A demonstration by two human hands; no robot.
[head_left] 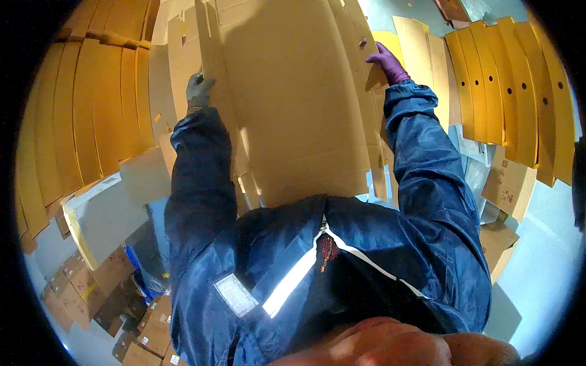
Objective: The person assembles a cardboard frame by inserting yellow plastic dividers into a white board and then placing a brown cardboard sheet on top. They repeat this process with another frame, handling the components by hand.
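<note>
A large brown cardboard sheet (293,104) lies in front of me, long side running away from my body, with creased strips along its left and right sides. My left hand (199,90), in a grey glove, is closed on the left side strip. In a purple glove, my right hand (388,63) grips the right edge, its thumb over the strip near a small dark hole. Some of the right fingers are hidden behind the board. The sheet's near end reaches almost to my dark blue jacket.
Folded cardboard pieces (91,110) stand in a row at the left. Several yellowish boards with round holes (506,91) stand at the right. Cartons (510,183) sit below them, and more boxes (155,323) are on the lower left. A pale panel (110,213) leans at the left.
</note>
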